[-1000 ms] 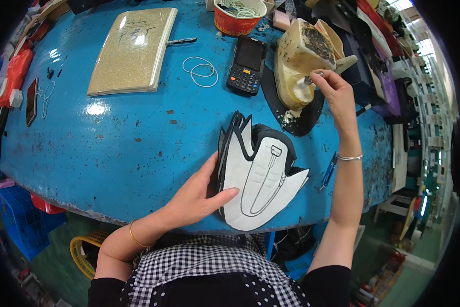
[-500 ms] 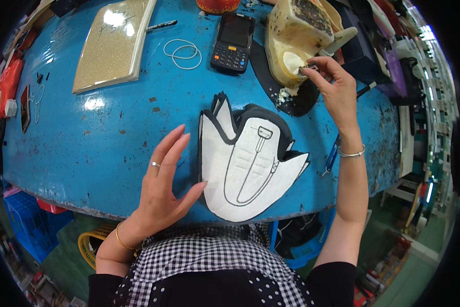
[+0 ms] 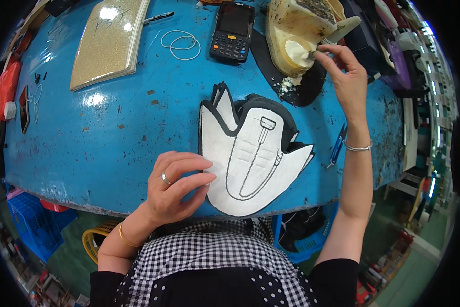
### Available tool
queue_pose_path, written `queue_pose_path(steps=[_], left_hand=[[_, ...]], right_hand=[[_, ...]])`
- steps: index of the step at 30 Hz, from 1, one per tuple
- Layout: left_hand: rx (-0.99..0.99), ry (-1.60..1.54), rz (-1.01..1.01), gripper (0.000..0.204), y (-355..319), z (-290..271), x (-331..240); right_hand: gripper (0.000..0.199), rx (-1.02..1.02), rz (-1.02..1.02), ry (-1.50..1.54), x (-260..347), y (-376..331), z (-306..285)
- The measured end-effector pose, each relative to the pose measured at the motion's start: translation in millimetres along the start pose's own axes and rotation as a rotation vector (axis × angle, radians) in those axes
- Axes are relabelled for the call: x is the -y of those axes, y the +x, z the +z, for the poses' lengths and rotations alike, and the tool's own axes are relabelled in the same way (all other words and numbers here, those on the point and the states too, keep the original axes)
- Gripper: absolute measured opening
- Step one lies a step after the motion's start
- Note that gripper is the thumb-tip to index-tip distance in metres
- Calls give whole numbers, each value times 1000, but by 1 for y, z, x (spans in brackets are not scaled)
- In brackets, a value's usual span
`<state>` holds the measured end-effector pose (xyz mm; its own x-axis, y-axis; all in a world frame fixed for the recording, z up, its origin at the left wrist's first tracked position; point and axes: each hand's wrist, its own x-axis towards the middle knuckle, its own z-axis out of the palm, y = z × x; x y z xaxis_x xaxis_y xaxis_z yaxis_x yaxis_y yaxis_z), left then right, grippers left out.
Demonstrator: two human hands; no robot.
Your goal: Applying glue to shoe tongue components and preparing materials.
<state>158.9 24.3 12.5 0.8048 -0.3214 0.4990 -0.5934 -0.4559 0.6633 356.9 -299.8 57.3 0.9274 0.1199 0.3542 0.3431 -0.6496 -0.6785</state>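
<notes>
A stack of white shoe upper pieces with black edges and dark stitched lines lies on the table in front of me. At its left edge my left hand rests with curved, parted fingers, the tips over the border of the top piece; it grips nothing I can see. My right hand is up at the far right, fingers pinched on a small greyish thing mostly hidden by the fingertips. That thing meets the white paste in the round cup of a stained, cream-coloured plastic container.
Beyond the stack lie a handheld scanner, a loop of white cord, a pen and a gold-covered book. Blue-handled snips lie beside my right forearm. A dark mat with paste crumbs sits under the container.
My left hand has come in to the stack's left edge, its fingers drawing closer together. My right hand has shifted slightly up and right at the paste cup.
</notes>
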Motion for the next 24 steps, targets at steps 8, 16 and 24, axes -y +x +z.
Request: queue_pose_path(steps=[8,16,24], left_hand=[[-10,9,93,34,-3,1,-3],[214,54,283,41,-6,8,-16],[276,48,278,36,-5,14,-18]], right_hand=[[18,-51,68,97,-1,-6,6],[17,240,257,448,71,-85,3],[22,377,-14,166,96,-133,23]])
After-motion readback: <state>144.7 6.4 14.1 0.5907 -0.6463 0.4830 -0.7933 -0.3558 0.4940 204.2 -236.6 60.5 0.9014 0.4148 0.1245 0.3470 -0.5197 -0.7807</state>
